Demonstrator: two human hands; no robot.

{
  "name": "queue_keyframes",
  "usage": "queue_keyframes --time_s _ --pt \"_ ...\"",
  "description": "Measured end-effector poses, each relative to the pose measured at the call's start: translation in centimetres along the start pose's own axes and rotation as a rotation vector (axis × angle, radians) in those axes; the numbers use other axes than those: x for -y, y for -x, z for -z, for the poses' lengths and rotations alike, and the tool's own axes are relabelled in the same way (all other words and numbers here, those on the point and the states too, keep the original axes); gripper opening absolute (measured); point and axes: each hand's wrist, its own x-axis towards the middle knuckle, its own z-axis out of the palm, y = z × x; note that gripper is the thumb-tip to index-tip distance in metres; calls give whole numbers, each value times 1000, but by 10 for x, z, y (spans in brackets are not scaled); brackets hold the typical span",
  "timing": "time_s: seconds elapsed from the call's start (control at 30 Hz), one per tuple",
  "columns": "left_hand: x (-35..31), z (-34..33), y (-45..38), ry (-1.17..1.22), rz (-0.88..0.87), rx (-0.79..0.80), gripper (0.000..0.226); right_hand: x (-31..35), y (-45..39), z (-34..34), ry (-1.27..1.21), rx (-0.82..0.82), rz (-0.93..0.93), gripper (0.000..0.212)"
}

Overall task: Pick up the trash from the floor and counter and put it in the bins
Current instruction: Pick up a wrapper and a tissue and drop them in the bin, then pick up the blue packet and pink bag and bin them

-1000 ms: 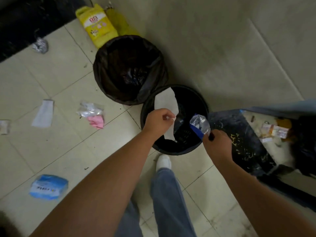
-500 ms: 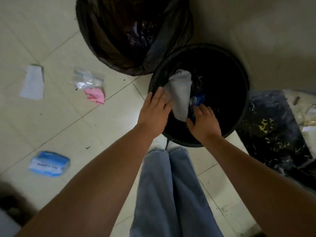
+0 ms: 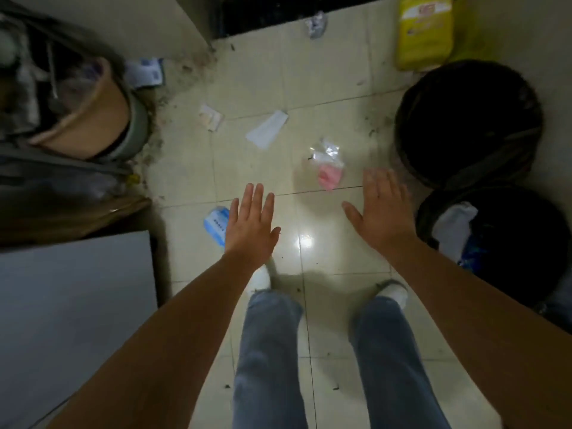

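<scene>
My left hand (image 3: pixel 250 226) and my right hand (image 3: pixel 379 212) hover flat over the tiled floor, fingers spread, holding nothing. A blue packet (image 3: pixel 216 225) lies just left of my left hand. A clear bag with something pink (image 3: pixel 327 167) lies between and beyond my hands. Farther off lie a white paper strip (image 3: pixel 267 129), a small wrapper (image 3: pixel 211 117) and a crumpled foil piece (image 3: pixel 315 24). Two black-lined bins stand at the right: the far bin (image 3: pixel 470 119) and the near bin (image 3: pixel 507 243), which holds white paper (image 3: pixel 453 230).
A yellow package (image 3: pixel 425 32) leans by the wall behind the far bin. A tan bucket with clutter (image 3: pixel 89 119) and a grey board (image 3: pixel 74 311) stand at the left. A blue-and-white leaflet (image 3: pixel 145 71) lies near the bucket. My legs and shoes (image 3: pixel 393 292) are below.
Both hands let the white paper and the foil wrapper go into the near bin and pulled out empty. My view has swung left, onto the littered floor.
</scene>
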Motion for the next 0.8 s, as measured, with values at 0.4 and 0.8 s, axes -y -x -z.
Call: queue_keyframes --time_s 0.4,0.8 --pt "233 -134 -48 147 204 136 72 192 -98 -124 160 72 -14 65" --pt "235 -314 -231 440 243 157 59 189 -224 -335 285 327 49 69"
